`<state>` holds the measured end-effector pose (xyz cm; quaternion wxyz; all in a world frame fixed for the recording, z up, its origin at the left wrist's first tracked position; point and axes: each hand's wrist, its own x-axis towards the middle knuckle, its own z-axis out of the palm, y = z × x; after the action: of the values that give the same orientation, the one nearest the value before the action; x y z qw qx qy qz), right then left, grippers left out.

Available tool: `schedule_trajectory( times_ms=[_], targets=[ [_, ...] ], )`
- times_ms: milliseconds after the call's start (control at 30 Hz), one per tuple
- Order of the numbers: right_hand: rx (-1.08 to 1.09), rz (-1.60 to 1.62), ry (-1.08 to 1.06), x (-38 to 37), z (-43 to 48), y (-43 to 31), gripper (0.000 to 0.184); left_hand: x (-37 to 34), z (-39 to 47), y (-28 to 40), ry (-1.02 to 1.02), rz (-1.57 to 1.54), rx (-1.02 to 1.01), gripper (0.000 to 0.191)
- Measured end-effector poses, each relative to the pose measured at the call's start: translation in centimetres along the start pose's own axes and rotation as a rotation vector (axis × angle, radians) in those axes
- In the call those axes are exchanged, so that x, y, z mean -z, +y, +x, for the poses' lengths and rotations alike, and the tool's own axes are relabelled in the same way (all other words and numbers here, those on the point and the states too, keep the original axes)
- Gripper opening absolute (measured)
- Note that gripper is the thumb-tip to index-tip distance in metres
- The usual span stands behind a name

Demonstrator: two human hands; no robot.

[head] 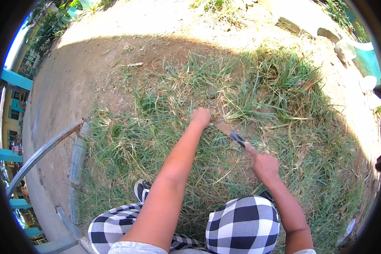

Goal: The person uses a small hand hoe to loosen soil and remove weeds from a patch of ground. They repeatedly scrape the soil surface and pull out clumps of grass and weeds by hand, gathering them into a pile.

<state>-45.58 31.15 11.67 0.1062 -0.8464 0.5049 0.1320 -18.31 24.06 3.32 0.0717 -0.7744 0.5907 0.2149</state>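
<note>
My right hand (264,163) grips the dark handle of a hand trowel (225,127), its index finger laid along the handle. The soil-smeared metal blade points up and left, its tip at the ground among cut or flattened grass. Just left of the tip, my left hand (200,117) is closed like a fist low in the grass (165,104); blades show around it, and its fingertips are hidden from view. Bare brown soil shows between the tufts near the blade.
A curved metal bar (44,152) and concrete edging (77,158) lie on the left. Thicker grass (282,76) stands at upper right, with stone blocks (292,27) beyond. Bare dirt (63,79) spreads at upper left. My checked trouser knees (243,223) and a shoe (142,189) are below.
</note>
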Motion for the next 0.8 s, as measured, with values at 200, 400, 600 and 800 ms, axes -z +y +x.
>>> schedule_trajectory(
  times_ms=[200,400,600,800],
  targets=[
    [0.004,0.088,0.017,-4.6,2.4,-1.4,0.049,0.5,-0.1,0.7,-0.074,-0.159,0.071,0.027],
    [-0.032,0.119,0.098,-7.5,2.5,-0.9,0.053,-3.5,-2.0,1.2,0.072,-0.554,0.323,0.042],
    [-0.007,0.091,0.071,-6.5,3.4,2.1,0.051,-5.3,-2.3,2.7,0.168,-0.71,0.276,0.038],
    [-0.023,-0.034,0.02,0.8,-2.5,0.3,0.049,-1.7,-1.9,-0.7,-0.053,-0.388,0.148,0.043]
  ],
)
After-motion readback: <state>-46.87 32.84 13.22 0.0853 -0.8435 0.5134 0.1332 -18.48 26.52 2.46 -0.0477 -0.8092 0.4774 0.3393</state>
